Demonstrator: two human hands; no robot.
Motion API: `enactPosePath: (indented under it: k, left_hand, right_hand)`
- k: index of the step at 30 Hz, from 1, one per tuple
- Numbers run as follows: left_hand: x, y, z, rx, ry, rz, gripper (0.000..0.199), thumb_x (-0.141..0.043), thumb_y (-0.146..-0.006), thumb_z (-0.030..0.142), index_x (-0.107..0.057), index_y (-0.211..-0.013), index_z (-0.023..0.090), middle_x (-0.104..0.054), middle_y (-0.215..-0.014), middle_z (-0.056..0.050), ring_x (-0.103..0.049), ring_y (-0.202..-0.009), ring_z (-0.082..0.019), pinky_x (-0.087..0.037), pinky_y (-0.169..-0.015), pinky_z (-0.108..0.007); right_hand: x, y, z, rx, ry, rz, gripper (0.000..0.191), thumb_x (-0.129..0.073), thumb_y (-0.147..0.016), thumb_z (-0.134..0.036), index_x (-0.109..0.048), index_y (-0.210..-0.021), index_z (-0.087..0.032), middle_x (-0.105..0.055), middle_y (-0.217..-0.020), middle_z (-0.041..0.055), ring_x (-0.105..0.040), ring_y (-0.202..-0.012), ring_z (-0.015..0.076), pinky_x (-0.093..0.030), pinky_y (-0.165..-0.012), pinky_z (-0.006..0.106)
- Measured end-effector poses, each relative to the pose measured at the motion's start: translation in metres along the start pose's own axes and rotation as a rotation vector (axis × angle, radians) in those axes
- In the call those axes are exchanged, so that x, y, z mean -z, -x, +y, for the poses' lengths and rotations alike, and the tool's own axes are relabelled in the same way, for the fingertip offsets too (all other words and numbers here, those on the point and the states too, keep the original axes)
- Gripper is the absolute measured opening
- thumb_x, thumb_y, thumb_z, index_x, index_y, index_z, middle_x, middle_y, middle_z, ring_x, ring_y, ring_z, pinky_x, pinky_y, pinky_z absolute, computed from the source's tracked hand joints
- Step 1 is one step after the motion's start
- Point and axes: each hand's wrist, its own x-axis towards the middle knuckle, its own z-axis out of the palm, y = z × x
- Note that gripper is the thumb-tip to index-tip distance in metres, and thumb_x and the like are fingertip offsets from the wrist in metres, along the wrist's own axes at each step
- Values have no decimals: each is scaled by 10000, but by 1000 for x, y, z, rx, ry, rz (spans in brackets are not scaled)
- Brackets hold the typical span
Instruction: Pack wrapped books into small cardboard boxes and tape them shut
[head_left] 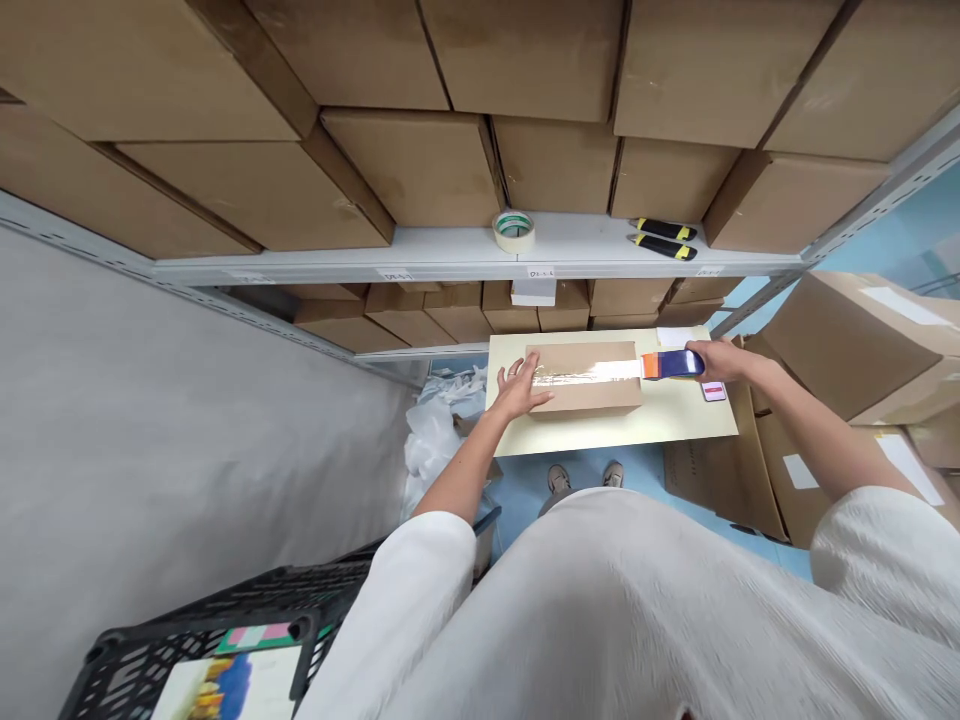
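Observation:
A brown cardboard box (589, 398) lies on the pale yellow board (607, 430). Shiny clear tape (574, 373) runs along its top. My left hand (517, 387) rests with spread fingers on the box's left end. At the right end, my right hand (712, 360) is closed round a blue and orange tape dispenser (671, 364), whose orange end meets the box's right edge. A phone (713, 391) lies on the board just below my right hand.
Shelves (585, 245) behind the board hold many cartons, a tape roll (514, 231) and two yellow-black cutters (664, 240). Large cartons (847, 345) stand at the right. Plastic bags (433, 440) lie left of the board; a black crate (120, 670) is at lower left.

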Motion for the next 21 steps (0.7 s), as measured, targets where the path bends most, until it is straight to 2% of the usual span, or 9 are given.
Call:
enactPosePath:
  k: [4,8,14,21]
  left_hand:
    - [-1,-2,-1,12,-16,7,1171,-775,-889,585,-124,-1821,304,-288,-1862,-125,-212,-1722,-424,-65,-1386,-621]
    - [-2,-4,-1,21,-40,18,1177,-784,-876,554,-124,-1820,312,-289,-1861,-125,-243,-1712,-432,-104,-1381,-624]
    - [-1,-3,4,45,-58,9,1177,-778,-865,532,-133,-1821,294,-303,-1856,-129,-264,-1707,-427,-155,-1379,-603]
    - [0,-2,11,68,-65,3,1195,-771,-857,494,-103,-1826,287,-291,-1861,-121,-250,-1712,-416,-144,-1384,-605]
  right_hand:
    - [-11,10,39,-43,8,3,328,-824,-717,-324,-619,-968,-275,-779,-926,42,-738,-912,310,-421,-868,376]
    - [-23,12,59,-36,-26,-2,351,-825,-732,-371,-621,-1001,-276,-792,-984,54,-737,-936,309,-440,-867,374]
    - [-36,-4,59,-26,-7,-30,342,-794,-753,-310,-623,-1046,-264,-788,-1110,93,-725,-1033,332,-436,-915,404]
    - [-41,-18,55,-37,15,-57,374,-812,-751,-264,-637,-1081,-269,-760,-1081,102,-699,-1043,346,-435,-923,422]
